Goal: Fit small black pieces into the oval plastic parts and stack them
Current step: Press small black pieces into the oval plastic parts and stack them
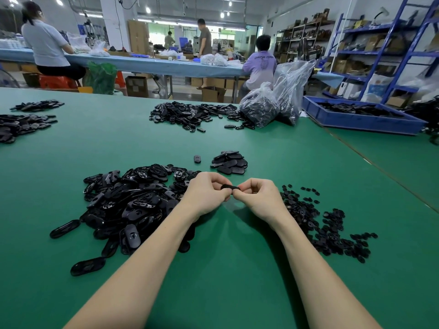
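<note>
Black oval part (230,187) is pinched by left hand (206,195) and right hand (257,198), above the green table (237,269).

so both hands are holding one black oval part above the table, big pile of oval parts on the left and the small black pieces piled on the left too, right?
Not quite. The head view shows both hands, left hand and right hand, holding one oval part above the green table, and the pile of oval parts on the left. But the small black pieces are piled on the right, beside the right forearm.
</note>
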`<state>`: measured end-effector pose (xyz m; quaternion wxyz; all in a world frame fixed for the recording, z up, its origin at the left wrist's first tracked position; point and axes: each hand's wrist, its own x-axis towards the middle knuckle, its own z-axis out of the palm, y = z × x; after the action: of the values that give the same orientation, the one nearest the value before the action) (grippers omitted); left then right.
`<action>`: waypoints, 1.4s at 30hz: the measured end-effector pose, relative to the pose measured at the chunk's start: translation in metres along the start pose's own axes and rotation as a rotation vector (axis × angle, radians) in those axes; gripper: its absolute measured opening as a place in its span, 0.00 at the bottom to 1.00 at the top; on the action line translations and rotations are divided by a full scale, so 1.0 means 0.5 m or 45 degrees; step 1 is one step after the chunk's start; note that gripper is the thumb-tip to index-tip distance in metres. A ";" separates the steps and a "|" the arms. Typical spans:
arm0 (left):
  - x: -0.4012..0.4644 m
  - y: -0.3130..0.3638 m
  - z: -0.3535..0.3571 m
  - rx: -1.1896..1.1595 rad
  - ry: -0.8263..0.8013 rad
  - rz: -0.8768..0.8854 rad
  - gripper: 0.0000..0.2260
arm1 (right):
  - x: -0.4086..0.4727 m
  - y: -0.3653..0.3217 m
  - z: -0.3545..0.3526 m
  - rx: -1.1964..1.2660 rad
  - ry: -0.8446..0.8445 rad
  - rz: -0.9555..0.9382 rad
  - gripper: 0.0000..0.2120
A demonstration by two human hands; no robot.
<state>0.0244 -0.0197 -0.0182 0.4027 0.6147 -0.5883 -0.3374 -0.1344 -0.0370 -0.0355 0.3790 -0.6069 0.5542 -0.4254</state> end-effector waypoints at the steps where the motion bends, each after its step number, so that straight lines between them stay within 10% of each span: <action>1: 0.001 0.000 -0.007 -0.004 -0.027 0.023 0.05 | 0.002 0.001 0.000 0.035 0.005 0.004 0.07; 11: 0.020 -0.009 -0.012 0.620 0.092 0.472 0.07 | 0.008 0.017 0.012 0.045 0.205 0.000 0.02; 25: 0.177 0.042 0.077 1.157 0.200 0.334 0.09 | 0.024 0.033 0.020 -0.117 0.319 0.024 0.11; 42: 0.028 0.004 0.029 0.320 0.161 0.434 0.11 | 0.015 0.024 0.021 -0.264 0.308 0.000 0.10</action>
<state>0.0116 -0.0349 -0.0221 0.4102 0.5717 -0.6948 -0.1491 -0.1284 -0.0458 -0.0498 0.2448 -0.5871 0.6366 -0.4360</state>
